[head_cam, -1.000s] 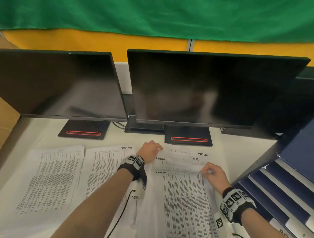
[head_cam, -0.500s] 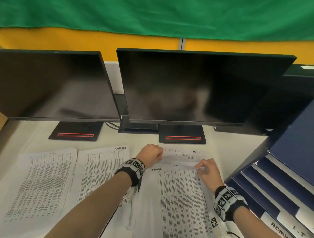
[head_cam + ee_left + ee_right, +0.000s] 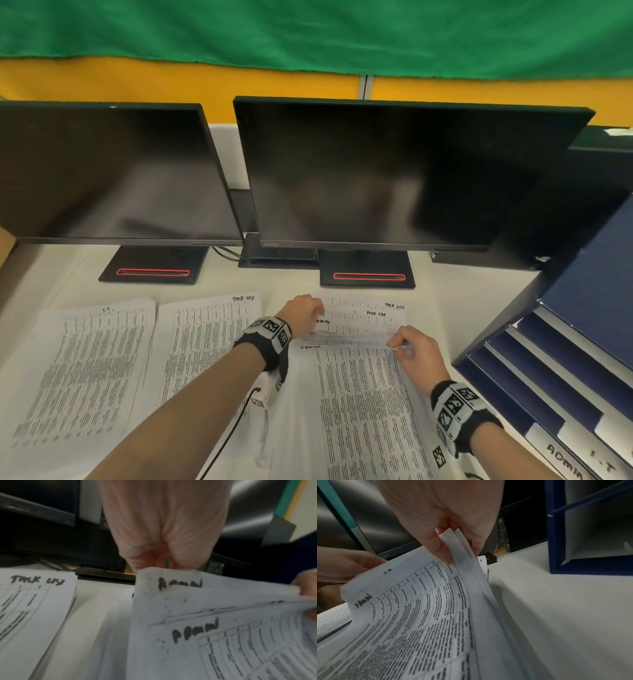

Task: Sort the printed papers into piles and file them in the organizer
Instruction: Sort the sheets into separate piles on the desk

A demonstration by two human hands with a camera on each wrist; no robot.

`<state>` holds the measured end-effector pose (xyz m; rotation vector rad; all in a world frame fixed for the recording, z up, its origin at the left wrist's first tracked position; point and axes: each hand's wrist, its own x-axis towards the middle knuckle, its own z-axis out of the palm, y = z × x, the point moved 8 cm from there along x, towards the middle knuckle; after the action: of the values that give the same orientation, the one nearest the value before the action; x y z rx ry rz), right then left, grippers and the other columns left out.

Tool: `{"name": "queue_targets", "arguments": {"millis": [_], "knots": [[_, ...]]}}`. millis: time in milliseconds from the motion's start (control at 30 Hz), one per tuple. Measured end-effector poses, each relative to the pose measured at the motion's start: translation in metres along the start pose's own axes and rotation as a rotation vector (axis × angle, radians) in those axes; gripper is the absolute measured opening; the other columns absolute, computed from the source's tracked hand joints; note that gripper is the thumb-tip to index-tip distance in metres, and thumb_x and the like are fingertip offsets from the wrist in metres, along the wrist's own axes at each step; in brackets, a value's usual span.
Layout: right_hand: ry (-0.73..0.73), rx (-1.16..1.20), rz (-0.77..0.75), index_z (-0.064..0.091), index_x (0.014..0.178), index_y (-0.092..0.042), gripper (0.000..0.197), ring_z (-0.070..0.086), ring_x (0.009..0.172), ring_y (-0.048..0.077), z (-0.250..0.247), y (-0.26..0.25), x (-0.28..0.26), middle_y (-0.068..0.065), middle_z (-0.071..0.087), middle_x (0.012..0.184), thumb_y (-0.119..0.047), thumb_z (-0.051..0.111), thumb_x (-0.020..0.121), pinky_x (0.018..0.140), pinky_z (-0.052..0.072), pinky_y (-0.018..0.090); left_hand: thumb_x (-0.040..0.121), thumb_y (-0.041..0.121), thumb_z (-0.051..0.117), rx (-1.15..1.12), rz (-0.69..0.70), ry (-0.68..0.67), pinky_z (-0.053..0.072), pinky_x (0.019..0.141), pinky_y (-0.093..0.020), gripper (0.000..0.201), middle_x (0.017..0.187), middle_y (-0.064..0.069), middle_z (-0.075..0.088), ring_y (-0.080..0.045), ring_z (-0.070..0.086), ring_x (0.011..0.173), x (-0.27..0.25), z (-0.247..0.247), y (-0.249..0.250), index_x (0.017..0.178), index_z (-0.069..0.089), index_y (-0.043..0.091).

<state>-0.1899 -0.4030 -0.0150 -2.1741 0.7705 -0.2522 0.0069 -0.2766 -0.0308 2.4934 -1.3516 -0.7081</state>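
1. Sheets of thin white printed paper (image 3: 363,404), dense with tabular text, form the rightmost of three piles on the white counter (image 3: 455,301); the top few bow upward at their far edge.
2. Left hand (image 3: 301,317) pinches the far-left corner, fingers curled round it; right hand (image 3: 416,353) pinches the far-right corner between thumb and fingers.
3. Two flat paper piles, the middle pile (image 3: 202,346) and the leftmost pile (image 3: 82,373), lie side by side to the left, edges nearly touching.
4. Dark blue tiered organizer (image 3: 561,373) stands just right, its slots labelled.
5. Two black monitors (image 3: 394,171) stand behind, bare counter between.
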Motion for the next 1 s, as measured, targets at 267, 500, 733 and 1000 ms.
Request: {"name": "queue_targets", "arguments": {"millis": [267, 500, 733, 1000], "knots": [[0.094, -0.383, -0.065, 0.066, 0.074, -0.036, 0.023, 0.038, 0.095, 0.015, -0.007, -0.004, -0.007, -0.022, 0.052, 0.083, -0.013, 0.065, 0.078, 0.082, 0.015, 0.027, 0.083, 0.029, 0.066, 0.127, 0.017, 0.052, 0.040, 0.075, -0.026, 0.014, 0.088, 0.002, 0.052, -0.018, 0.050, 0.086, 0.001, -0.008, -0.001, 0.090, 0.064, 0.017], [0.029, -0.222, -0.129, 0.061, 0.074, -0.028, 0.026, 0.051, 0.090, 0.008, -0.004, -0.011, 0.002, -0.018, 0.048, 0.085, -0.003, 0.059, 0.081, 0.095, 0.036, 0.030, 0.087, 0.022, 0.061, -0.125, 0.127, 0.044, 0.040, 0.071, -0.023, 0.008, 0.086, 0.007, 0.057, -0.014, 0.050, 0.084, -0.018, -0.012, 0.009, 0.088, 0.063, 0.014], [-0.058, -0.307, -0.158, 0.065, 0.080, -0.024, 0.022, 0.045, 0.096, 0.007, 0.010, -0.009, 0.004, -0.015, 0.060, 0.105, -0.005, 0.056, 0.082, 0.090, 0.038, 0.032, 0.085, 0.018, 0.067, -0.285, 0.128, -0.070, 0.038, 0.063, -0.003, 0.013, 0.094, 0.000, 0.067, -0.002, 0.053, 0.074, -0.028, -0.002, 0.005, 0.094, 0.070, 0.009], [-0.077, -0.264, -0.159, 0.052, 0.075, -0.032, 0.030, 0.047, 0.089, 0.001, 0.013, -0.010, 0.006, -0.019, 0.061, 0.089, -0.004, 0.055, 0.084, 0.104, 0.021, 0.032, 0.099, 0.019, 0.037, -0.123, -0.107, 0.031, 0.044, 0.093, -0.035, 0.033, 0.124, -0.012, 0.051, -0.026, 0.055, 0.106, -0.005, -0.009, -0.012, 0.131, 0.045, 0.014]]}}
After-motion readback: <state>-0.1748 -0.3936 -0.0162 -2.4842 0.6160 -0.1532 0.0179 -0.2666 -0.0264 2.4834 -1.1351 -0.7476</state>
